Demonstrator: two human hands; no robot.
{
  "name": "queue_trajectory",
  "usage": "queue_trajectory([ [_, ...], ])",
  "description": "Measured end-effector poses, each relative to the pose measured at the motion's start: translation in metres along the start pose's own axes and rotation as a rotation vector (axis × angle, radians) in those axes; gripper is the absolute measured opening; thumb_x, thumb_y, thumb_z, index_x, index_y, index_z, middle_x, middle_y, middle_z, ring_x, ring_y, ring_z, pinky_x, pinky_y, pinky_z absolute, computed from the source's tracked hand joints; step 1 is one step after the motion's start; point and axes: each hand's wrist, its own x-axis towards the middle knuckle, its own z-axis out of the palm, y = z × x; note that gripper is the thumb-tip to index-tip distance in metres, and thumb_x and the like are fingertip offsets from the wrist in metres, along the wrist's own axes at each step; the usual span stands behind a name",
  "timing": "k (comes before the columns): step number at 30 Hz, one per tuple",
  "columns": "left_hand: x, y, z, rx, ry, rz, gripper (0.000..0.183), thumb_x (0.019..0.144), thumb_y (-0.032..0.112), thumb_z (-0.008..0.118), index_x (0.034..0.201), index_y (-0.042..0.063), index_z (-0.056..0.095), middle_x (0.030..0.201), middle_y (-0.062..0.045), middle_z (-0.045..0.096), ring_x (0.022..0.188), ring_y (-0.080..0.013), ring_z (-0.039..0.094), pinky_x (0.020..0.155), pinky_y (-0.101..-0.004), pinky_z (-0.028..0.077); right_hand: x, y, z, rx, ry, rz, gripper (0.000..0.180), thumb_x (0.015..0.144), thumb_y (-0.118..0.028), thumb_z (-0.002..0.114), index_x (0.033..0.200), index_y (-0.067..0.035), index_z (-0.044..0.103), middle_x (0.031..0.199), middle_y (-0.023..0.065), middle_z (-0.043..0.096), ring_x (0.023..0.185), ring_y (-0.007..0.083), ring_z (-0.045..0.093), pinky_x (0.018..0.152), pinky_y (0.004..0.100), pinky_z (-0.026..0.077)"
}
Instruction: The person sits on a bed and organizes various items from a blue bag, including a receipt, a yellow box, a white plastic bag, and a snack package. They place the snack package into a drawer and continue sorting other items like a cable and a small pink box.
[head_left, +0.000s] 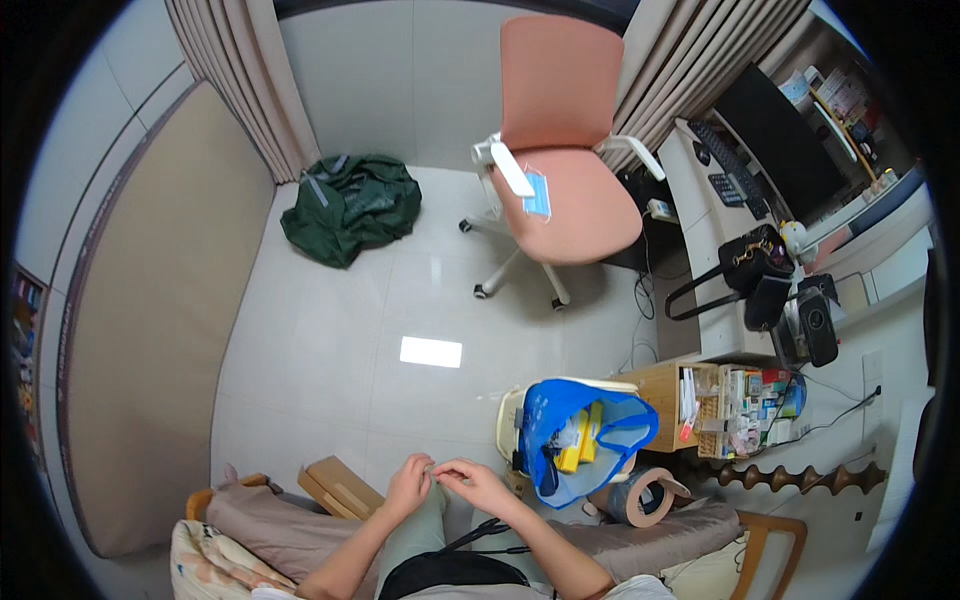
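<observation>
Just above my knees, my left hand (409, 484) and my right hand (480, 484) meet with fingertips close together. The fingers of both are bent and pinched inward. Whether something small is held between them is too fine to make out. Below the wrists are my light green trousers (415, 525) and a black waist bag (457, 576) with straps. To the left of my left hand lies a brown cardboard box (341, 487). A blue plastic bag (544, 420) with yellow boxes (581, 442) inside stands to the right of my right hand.
A pink swivel chair (574, 225) holds a blue face mask (536, 195). Dark green fabric (352, 206) lies crumpled on the tiles. A mattress (165, 315) leans on the left wall. Right are a white desk (694, 217), a wooden cabinet (652, 397) and a large tape roll (645, 499).
</observation>
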Motion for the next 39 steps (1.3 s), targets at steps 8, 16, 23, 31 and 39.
queue_trajectory([
  [8, 0.182, 0.03, -0.09, 0.097, 0.147, 0.191, 0.025, 0.076, 0.001, 0.053, 0.101, 0.005, 0.05, 0.105, -0.01, 0.053, 0.079, -0.0292, 0.058, 0.065, -0.0372, 0.048, 0.084, -0.074, -0.078, 0.32, 0.171, -0.01, 0.019, 0.088, -0.009, 0.051, 0.102, 0.001, 0.06, 0.093, 0.0048, 0.062, 0.088, 0.0119, 0.057, 0.082, 0.0247, 0.044],
  [16, 0.381, 0.067, -0.089, 0.126, 0.045, 0.358, 0.027, 0.075, 0.001, 0.052, 0.102, 0.006, 0.049, 0.106, -0.01, 0.052, 0.079, -0.0291, 0.058, 0.065, -0.0369, 0.048, 0.21, -0.062, -0.27, 0.389, 0.596, -0.057, 0.019, 0.085, -0.007, 0.051, 0.1, 0.003, 0.058, 0.085, 0.0064, 0.061, 0.077, 0.0114, 0.057, 0.075, 0.0245, 0.046],
  [23, 0.579, 0.088, -0.076, 0.042, 0.103, 0.403, 0.027, 0.075, -0.003, 0.051, 0.101, 0.004, 0.049, 0.104, -0.011, 0.051, 0.081, -0.0286, 0.057, 0.069, -0.0355, 0.046, 0.354, -0.013, -0.393, 0.29, 0.683, 0.12, 0.02, 0.078, -0.004, 0.052, 0.097, 0.001, 0.058, 0.08, 0.0059, 0.06, 0.069, 0.0116, 0.056, 0.064, 0.023, 0.045],
  [31, 0.796, 0.049, 0.061, -0.696, -0.175, -0.47, 0.044, 0.071, -0.001, 0.058, 0.113, -0.003, 0.042, 0.094, -0.014, 0.055, 0.074, -0.0193, 0.057, 0.061, -0.031, 0.047, 0.429, 0.085, -0.445, -0.274, 0.943, 0.35, 0.034, 0.071, -0.012, 0.065, 0.102, -0.002, 0.059, 0.099, 0.015, 0.058, 0.089, 0.0254, 0.058, 0.078, 0.0332, 0.047],
  [39, 0.851, -0.029, 0.185, -0.275, -0.165, -0.889, 0.025, 0.073, 0.015, 0.069, 0.093, 0.004, 0.058, 0.089, -0.01, 0.058, 0.076, -0.0234, 0.058, 0.057, -0.0377, 0.049, 0.518, 0.1, -0.467, -0.196, 1.159, 0.377, 0.068, 0.074, -0.011, 0.065, 0.132, -0.004, 0.031, 0.124, 0.0199, 0.042, 0.107, 0.0296, 0.048, 0.091, 0.0345, 0.041],
])
